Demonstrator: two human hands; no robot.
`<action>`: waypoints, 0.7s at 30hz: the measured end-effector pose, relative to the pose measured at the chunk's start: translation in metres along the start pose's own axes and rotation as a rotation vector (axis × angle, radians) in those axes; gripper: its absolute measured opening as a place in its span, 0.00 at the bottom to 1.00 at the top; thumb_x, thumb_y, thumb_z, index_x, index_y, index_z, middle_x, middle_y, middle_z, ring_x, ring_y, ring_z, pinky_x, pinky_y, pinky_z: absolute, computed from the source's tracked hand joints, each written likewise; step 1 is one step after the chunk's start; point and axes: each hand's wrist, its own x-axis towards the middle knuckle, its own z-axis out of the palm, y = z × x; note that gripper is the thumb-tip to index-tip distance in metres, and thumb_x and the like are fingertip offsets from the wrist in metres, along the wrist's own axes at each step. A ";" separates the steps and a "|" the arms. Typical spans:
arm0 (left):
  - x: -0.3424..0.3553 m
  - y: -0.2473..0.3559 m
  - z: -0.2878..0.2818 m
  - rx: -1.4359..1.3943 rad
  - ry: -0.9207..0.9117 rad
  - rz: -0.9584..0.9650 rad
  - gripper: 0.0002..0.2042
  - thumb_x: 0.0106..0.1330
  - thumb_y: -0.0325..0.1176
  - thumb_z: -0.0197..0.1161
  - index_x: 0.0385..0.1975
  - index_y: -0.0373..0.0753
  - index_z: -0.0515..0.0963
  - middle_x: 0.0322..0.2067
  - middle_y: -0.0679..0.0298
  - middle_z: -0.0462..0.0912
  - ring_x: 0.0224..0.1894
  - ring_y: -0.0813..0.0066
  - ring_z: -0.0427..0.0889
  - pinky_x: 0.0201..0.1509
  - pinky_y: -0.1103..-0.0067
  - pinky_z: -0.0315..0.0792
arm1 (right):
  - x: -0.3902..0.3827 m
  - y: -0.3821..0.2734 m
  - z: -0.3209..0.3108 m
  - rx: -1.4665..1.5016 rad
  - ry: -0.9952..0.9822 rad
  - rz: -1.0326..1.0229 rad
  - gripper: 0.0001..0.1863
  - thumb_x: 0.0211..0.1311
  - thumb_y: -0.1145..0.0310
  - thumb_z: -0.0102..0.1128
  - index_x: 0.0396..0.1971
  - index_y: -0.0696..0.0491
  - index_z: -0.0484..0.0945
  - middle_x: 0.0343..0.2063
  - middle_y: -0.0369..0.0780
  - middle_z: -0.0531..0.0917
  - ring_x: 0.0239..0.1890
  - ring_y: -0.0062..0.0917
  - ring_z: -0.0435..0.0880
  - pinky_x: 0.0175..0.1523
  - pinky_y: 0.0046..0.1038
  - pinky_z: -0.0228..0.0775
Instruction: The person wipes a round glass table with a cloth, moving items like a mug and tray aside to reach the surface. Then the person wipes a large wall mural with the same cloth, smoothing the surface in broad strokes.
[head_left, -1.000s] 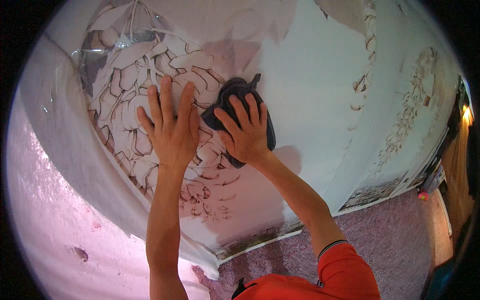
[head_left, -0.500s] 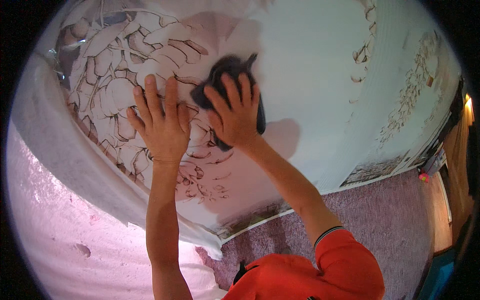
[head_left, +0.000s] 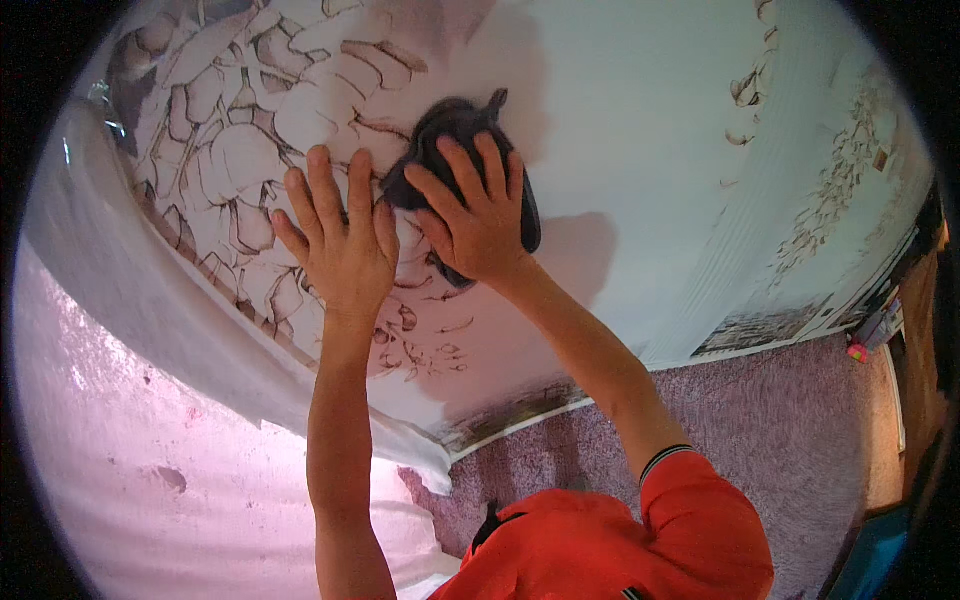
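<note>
My left hand (head_left: pixel 347 255) lies with its fingers spread against a pale sheet (head_left: pixel 620 130) printed with brown-outlined leaves and petals. Beside it, my right hand (head_left: pixel 480 225) rests flat, fingers apart, over a black thing (head_left: pixel 450 115) with rounded edges and a short tab at its upper right. That hand hides the middle of the black thing, so I cannot tell its kind. Both palms face the sheet, and neither hand's fingers are wrapped round anything.
A loose whitish edge (head_left: pixel 210 345) of the sheet runs along the left, beside a rough pinkish wall (head_left: pixel 120 440). A purple-grey textured surface (head_left: pixel 750 420) spreads below the sheet's lower border. A small pink thing (head_left: pixel 857 353) and a blue thing (head_left: pixel 885 550) lie at the right.
The view has shifted, so the printed pattern sits higher. My left hand has moved slightly to the right in view. Against the print, my right hand and the black thing are slightly lower.
</note>
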 end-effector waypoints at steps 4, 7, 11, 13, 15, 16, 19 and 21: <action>-0.026 0.003 0.002 -0.037 -0.052 -0.014 0.25 0.78 0.48 0.51 0.73 0.55 0.71 0.77 0.55 0.62 0.79 0.48 0.57 0.80 0.50 0.32 | -0.024 -0.004 0.005 -0.015 -0.037 0.019 0.22 0.72 0.52 0.56 0.63 0.37 0.80 0.68 0.44 0.73 0.71 0.53 0.64 0.69 0.61 0.50; -0.054 0.003 0.009 -0.019 -0.031 0.024 0.25 0.77 0.48 0.54 0.73 0.55 0.71 0.76 0.53 0.65 0.79 0.47 0.58 0.79 0.50 0.37 | -0.087 -0.005 0.009 -0.042 -0.072 0.007 0.22 0.70 0.51 0.60 0.63 0.32 0.80 0.69 0.40 0.73 0.71 0.50 0.65 0.69 0.63 0.51; -0.085 0.006 0.015 -0.040 -0.035 0.044 0.26 0.76 0.46 0.57 0.73 0.53 0.71 0.76 0.49 0.64 0.77 0.42 0.59 0.78 0.45 0.41 | -0.151 0.000 0.008 -0.061 -0.134 -0.039 0.22 0.68 0.50 0.62 0.61 0.28 0.81 0.69 0.36 0.73 0.70 0.46 0.67 0.69 0.63 0.53; -0.096 0.006 0.018 -0.037 -0.040 0.044 0.26 0.76 0.47 0.56 0.73 0.52 0.71 0.76 0.47 0.64 0.77 0.40 0.60 0.77 0.43 0.42 | -0.161 -0.001 0.008 -0.037 -0.151 -0.030 0.21 0.68 0.50 0.62 0.61 0.27 0.82 0.69 0.35 0.74 0.70 0.45 0.67 0.69 0.63 0.53; -0.102 0.006 0.021 -0.032 -0.042 0.039 0.26 0.76 0.47 0.56 0.72 0.51 0.72 0.75 0.47 0.64 0.77 0.39 0.60 0.77 0.42 0.42 | -0.164 0.001 0.007 -0.039 -0.147 -0.032 0.21 0.68 0.50 0.62 0.60 0.27 0.82 0.68 0.35 0.75 0.70 0.44 0.68 0.70 0.62 0.53; -0.102 0.005 0.019 -0.037 -0.038 0.029 0.25 0.76 0.46 0.56 0.72 0.51 0.72 0.75 0.48 0.65 0.77 0.40 0.60 0.77 0.44 0.41 | -0.158 -0.001 0.008 -0.050 -0.136 -0.038 0.21 0.68 0.51 0.62 0.60 0.26 0.82 0.68 0.35 0.75 0.70 0.44 0.68 0.70 0.62 0.53; -0.102 0.004 0.022 -0.039 0.011 0.024 0.24 0.79 0.47 0.52 0.72 0.53 0.72 0.74 0.50 0.67 0.78 0.43 0.59 0.79 0.47 0.37 | -0.129 -0.002 0.004 -0.029 -0.120 0.002 0.21 0.68 0.52 0.62 0.61 0.27 0.82 0.68 0.35 0.75 0.70 0.44 0.68 0.71 0.62 0.53; -0.105 0.005 0.023 -0.045 0.003 0.020 0.24 0.80 0.48 0.50 0.72 0.53 0.72 0.75 0.50 0.66 0.78 0.43 0.58 0.79 0.47 0.36 | -0.113 -0.001 0.003 -0.009 -0.096 0.049 0.21 0.68 0.53 0.61 0.61 0.27 0.82 0.68 0.35 0.75 0.71 0.44 0.67 0.71 0.62 0.52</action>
